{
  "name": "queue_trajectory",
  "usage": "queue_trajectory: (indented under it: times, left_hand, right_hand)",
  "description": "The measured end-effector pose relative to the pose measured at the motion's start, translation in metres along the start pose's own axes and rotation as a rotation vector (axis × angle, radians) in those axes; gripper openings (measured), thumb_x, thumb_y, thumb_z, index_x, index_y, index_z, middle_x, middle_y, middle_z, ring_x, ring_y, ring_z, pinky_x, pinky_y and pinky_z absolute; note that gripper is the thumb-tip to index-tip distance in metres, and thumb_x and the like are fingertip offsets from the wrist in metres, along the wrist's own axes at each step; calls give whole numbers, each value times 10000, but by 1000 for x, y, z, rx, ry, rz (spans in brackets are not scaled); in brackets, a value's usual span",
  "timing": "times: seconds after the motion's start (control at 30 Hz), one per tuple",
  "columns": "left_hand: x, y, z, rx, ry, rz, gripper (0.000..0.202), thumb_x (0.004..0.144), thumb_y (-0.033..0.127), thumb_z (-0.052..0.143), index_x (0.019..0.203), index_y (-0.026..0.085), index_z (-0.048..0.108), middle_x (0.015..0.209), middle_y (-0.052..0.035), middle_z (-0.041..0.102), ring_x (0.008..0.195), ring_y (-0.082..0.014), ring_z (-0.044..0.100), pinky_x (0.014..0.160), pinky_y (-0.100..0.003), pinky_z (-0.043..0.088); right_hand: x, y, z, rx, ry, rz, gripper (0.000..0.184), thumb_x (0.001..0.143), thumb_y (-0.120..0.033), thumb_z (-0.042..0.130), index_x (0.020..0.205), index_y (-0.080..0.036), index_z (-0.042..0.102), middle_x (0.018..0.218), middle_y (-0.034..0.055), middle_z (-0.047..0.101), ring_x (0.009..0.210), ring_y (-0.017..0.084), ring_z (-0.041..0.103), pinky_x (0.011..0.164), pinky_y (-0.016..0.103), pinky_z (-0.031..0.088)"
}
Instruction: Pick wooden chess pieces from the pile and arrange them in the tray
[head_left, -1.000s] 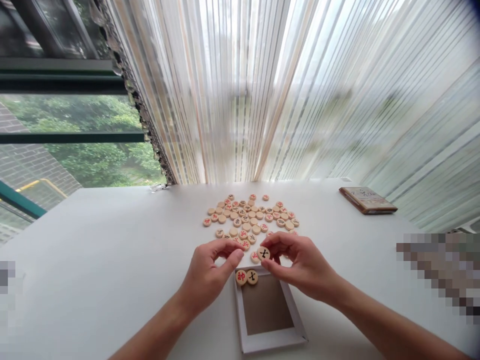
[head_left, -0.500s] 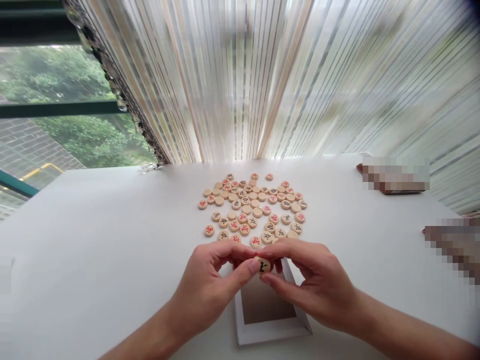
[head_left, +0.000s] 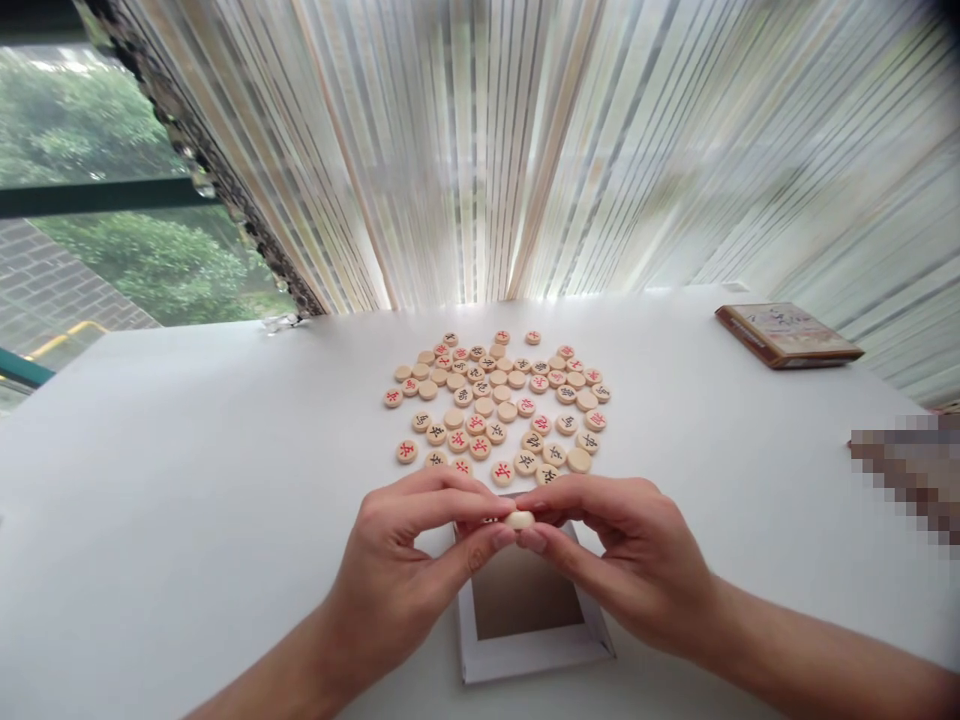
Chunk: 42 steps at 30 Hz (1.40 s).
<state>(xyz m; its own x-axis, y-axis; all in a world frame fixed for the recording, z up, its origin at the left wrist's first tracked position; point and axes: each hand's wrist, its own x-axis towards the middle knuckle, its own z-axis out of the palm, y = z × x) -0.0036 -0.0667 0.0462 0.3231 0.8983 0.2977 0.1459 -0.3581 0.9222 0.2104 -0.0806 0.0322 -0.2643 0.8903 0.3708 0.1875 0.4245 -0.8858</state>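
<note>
Between the fingertips of both hands is one round wooden Chinese chess piece (head_left: 518, 520), its pale rim facing me. My left hand (head_left: 420, 550) pinches it from the left with thumb and fingers. From the other side my right hand (head_left: 626, 550) grips the same piece. Below them lies an open white box tray (head_left: 536, 655) with a brown inner floor; its far end is partly hidden by the hands. Past the hands, many loose Chinese chess pieces (head_left: 501, 395) are spread on the table, some with red or black characters up, others blank side up.
The white table (head_left: 225, 480) reaches back to a striped string curtain (head_left: 450, 150). At the back right lies a flat brown box (head_left: 791, 335) with a printed lid. A blurred-out brown item (head_left: 907, 475) rests at the right edge. Window panes (head_left: 97, 250) show on the left.
The held piece has been turned: its black character faced me before, now its plain edge does. My view has shifted slightly, and both hands stay over the tray.
</note>
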Motion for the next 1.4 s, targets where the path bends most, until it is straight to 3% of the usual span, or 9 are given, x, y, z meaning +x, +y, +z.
queue_trajectory:
  times: [0.23,0.53,0.7,0.9,1.1,1.4]
  left_hand:
    - [-1,-1,1,6,3,32,205,853,144,849,998,284,883,913,-51,805,793,-178,750,727,-266,621]
    - [-2,0,1,-64,-50,-65,143,918,199,787,1014,251,880,892,-63,816,805,-200,743,750,-304,613]
    - [-4,-2,3,-126,-42,-158,175,933,238,781,1087,254,863,856,-40,806,835,-198,751,762,-284,611]
    - [-5,-4,5,-383,-95,-262,290,948,221,771,1232,260,816,964,-43,842,858,-204,801,846,-315,662]
    - [-5,-4,4,-347,-93,-307,288,908,218,816,1192,262,836,882,-28,839,803,-192,797,783,-272,657]
    - [-8,-5,4,-276,-94,-176,342,880,117,829,1186,271,830,963,-9,850,838,-134,788,817,-192,633]
  right_hand:
    - [1,0,1,69,-14,36,77,928,-214,774,999,-224,803,800,23,809,672,146,731,628,223,589]
    - [0,1,0,342,-70,271,160,950,-356,773,972,-198,796,825,55,788,725,160,710,648,248,576]
    - [6,-1,-1,541,-92,383,149,930,-331,806,932,-182,795,750,39,759,674,125,700,627,204,578]
    - [9,0,-1,744,-140,431,137,937,-282,812,1003,-170,768,737,30,782,634,90,709,614,161,565]
    - [8,3,0,844,-135,531,277,829,-228,905,1047,-158,748,712,7,766,642,135,756,566,181,586]
    - [11,-5,0,836,-146,633,392,686,-158,985,988,-128,736,640,-23,736,553,83,689,536,134,549]
